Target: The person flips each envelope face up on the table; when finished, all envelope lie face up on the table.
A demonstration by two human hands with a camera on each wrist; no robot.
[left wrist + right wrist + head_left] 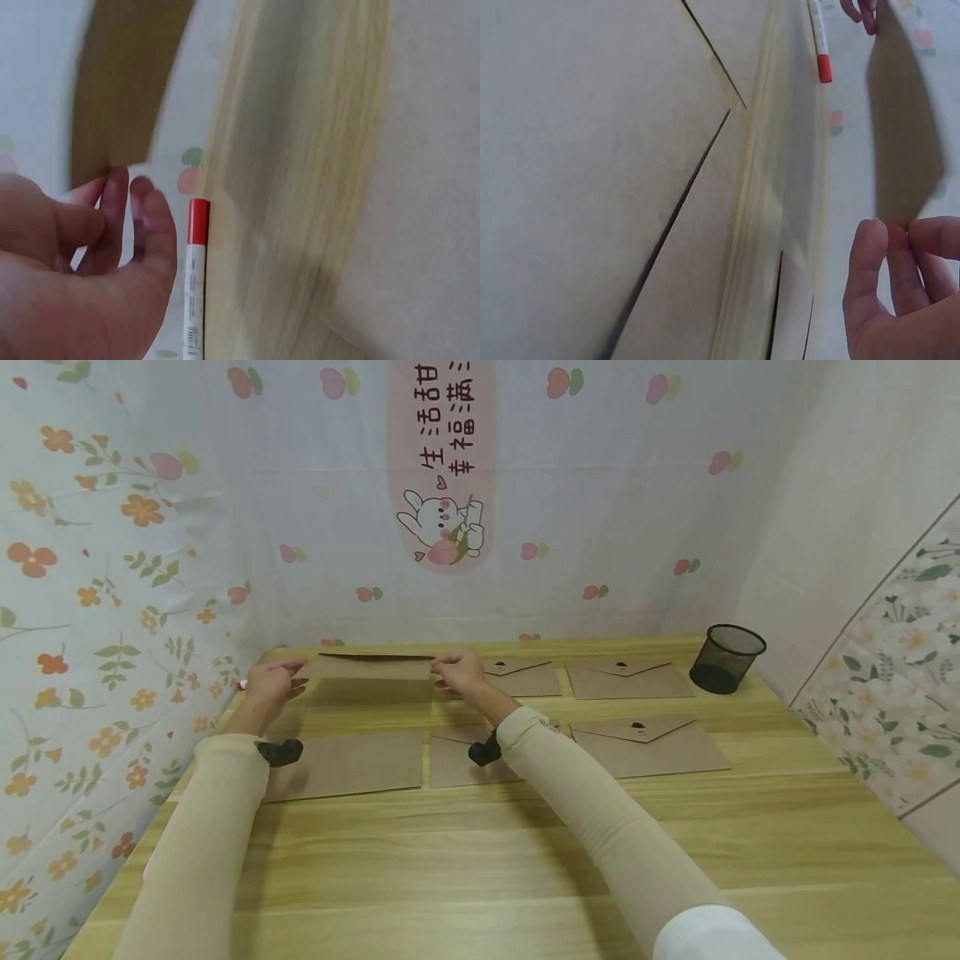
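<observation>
1. My left hand (272, 683) and right hand (459, 670) each pinch one end of a flat brown kraft-paper envelope (372, 667), fingers curled on its edges — held at both ends it stays level and taut, lifted just off the far left part of the pale wooden worktop (525, 852).
2. Five more brown envelopes lie flat in rows; three, among them the nearest on the right (647, 744), show a pointed flap with a dark heart-shaped seal.
3. A red-capped white marker pen (195, 285) lies along the worktop's left edge, just beside my left hand.
4. A black mesh pen cup (726, 658) stands at the far right, well apart.
5. The wall cloth's pink banner (442, 460) reads 生活甜 and 幸福满 — further characters are cut off. The marker's print is too small to read.
</observation>
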